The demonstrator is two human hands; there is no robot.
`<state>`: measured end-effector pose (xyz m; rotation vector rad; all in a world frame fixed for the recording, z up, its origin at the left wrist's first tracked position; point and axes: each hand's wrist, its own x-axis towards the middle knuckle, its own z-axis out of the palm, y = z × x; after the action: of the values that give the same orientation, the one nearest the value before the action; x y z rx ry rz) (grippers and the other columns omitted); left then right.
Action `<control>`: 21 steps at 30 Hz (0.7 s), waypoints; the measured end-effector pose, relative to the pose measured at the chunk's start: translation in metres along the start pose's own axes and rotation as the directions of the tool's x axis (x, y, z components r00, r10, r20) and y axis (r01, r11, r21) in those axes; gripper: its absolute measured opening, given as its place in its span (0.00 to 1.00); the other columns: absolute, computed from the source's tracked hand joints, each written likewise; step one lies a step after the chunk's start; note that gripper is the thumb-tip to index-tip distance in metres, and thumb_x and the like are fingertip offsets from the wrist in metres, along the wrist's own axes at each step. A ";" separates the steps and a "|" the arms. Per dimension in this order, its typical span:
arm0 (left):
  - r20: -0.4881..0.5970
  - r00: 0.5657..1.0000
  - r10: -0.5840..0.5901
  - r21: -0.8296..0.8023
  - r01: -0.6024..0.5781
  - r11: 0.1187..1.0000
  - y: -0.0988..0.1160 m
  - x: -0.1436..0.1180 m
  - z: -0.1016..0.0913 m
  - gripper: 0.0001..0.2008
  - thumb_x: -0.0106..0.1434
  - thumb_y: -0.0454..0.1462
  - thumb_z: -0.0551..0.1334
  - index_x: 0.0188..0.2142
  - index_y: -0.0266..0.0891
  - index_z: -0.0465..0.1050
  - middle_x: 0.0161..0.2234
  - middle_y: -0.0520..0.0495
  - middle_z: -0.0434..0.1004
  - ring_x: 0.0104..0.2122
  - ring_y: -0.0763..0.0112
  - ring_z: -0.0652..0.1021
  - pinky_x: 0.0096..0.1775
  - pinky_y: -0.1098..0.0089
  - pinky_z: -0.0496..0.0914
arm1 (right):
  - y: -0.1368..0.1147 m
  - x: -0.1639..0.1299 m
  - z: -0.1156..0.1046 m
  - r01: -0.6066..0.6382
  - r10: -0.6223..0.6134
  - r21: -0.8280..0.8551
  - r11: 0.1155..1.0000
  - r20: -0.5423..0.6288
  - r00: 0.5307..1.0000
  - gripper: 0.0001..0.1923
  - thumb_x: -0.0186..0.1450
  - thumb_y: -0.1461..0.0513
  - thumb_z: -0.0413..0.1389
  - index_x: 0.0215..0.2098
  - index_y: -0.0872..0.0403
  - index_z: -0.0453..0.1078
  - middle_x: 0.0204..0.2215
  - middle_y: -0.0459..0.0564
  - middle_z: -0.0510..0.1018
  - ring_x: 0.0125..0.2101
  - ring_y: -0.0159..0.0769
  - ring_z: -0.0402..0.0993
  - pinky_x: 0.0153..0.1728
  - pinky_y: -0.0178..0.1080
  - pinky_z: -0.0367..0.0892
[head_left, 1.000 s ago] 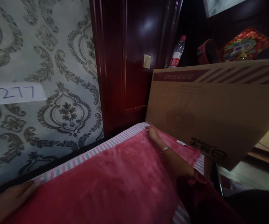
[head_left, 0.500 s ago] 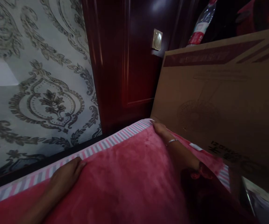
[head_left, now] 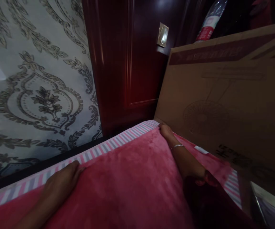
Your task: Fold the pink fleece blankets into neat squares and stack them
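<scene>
Two hands lie on one pink blanket [head_left: 128, 181], spread flat over a bed w/ a striped sheet [head_left: 118, 141] showing along the far edge. Left hand [head_left: 62, 181] rests palm-down, fingers loosely extended, on the blanket's far edge about midway along, fingertips touching the striped strip; it isn't gripping anything as far as I can see. Right hand [head_left: 166, 131] is out at the far right corner of the bed, fingers curled over the blanket's corner; whether it pinches the fabric or just presses it I can't tell. A thin bracelet [head_left: 177, 146] sits on that wrist. Blanket's far edge runs left-to-right and slightly away, from the left hand up to the right one, so the right hand is at the corner and the left is nearer the middle. Just beside the right hand, touching or almost touching the bed's right edge, stands one big cardboard box [head_left: 228, 105], leaning. Behind the corner: dark red wood door [head_left: 128, 63], patterned wallpaper [head_left: 39, 89] to the left, one plastic bottle [head_left: 210, 22] above the box.
</scene>
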<state>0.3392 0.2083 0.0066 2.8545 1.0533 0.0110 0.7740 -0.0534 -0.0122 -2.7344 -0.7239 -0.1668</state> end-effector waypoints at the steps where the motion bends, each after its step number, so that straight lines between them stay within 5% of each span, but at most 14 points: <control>1: -0.001 1.000 -0.001 -0.002 0.001 1.000 0.000 0.000 -0.001 0.25 0.70 0.47 0.40 0.47 0.39 0.72 0.50 0.34 0.79 0.47 0.48 0.80 0.45 0.55 0.70 | 0.001 0.000 0.000 -0.002 0.002 -0.001 1.000 -0.009 1.000 0.17 0.73 0.61 0.49 0.57 0.55 0.70 0.58 0.58 0.72 0.55 0.44 0.71 0.55 0.46 0.66; 5: -0.002 1.000 0.000 -0.028 0.000 1.000 0.003 -0.001 -0.004 0.24 0.69 0.46 0.41 0.46 0.38 0.71 0.48 0.34 0.79 0.46 0.49 0.80 0.45 0.56 0.70 | 0.002 0.003 -0.005 -0.010 0.010 -0.019 1.000 -0.003 1.000 0.25 0.70 0.67 0.46 0.64 0.54 0.66 0.59 0.57 0.73 0.57 0.45 0.71 0.56 0.40 0.64; 9: -0.029 1.000 0.012 -0.052 -0.013 0.999 0.003 -0.001 -0.003 0.22 0.68 0.48 0.43 0.39 0.41 0.71 0.42 0.38 0.81 0.41 0.49 0.81 0.40 0.57 0.70 | 0.002 -0.002 -0.013 0.027 -0.026 -0.036 0.999 0.029 0.999 0.28 0.70 0.61 0.47 0.68 0.55 0.61 0.56 0.59 0.76 0.55 0.51 0.73 0.55 0.45 0.66; 12: -0.043 0.999 0.034 -0.089 -0.038 0.995 0.001 -0.001 -0.001 0.22 0.68 0.52 0.43 0.36 0.43 0.70 0.37 0.40 0.81 0.38 0.51 0.80 0.38 0.58 0.68 | 0.011 -0.018 -0.014 0.111 -0.110 -0.045 0.993 0.020 0.994 0.29 0.72 0.54 0.45 0.70 0.48 0.56 0.64 0.54 0.68 0.63 0.55 0.62 0.61 0.55 0.59; 15: -0.051 0.998 0.031 -0.093 -0.035 0.995 -0.002 -0.001 0.000 0.22 0.68 0.53 0.44 0.35 0.44 0.69 0.34 0.44 0.81 0.37 0.54 0.80 0.36 0.61 0.67 | 0.032 -0.035 -0.008 0.254 -0.254 0.015 0.967 0.062 0.965 0.29 0.72 0.48 0.44 0.69 0.42 0.56 0.69 0.45 0.58 0.69 0.49 0.49 0.67 0.59 0.47; 21: -0.097 0.995 0.038 -0.066 -0.044 0.997 0.001 -0.006 0.000 0.19 0.70 0.49 0.44 0.34 0.43 0.67 0.32 0.47 0.80 0.34 0.55 0.79 0.35 0.62 0.66 | 0.064 -0.038 0.006 0.322 -0.343 0.217 0.922 0.067 0.937 0.32 0.71 0.45 0.41 0.69 0.47 0.58 0.69 0.47 0.58 0.70 0.41 0.48 0.70 0.49 0.44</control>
<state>0.3359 0.2036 0.0068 2.8389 0.9904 0.1849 0.7730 -0.1222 -0.0415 -2.4229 -1.1668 -0.0222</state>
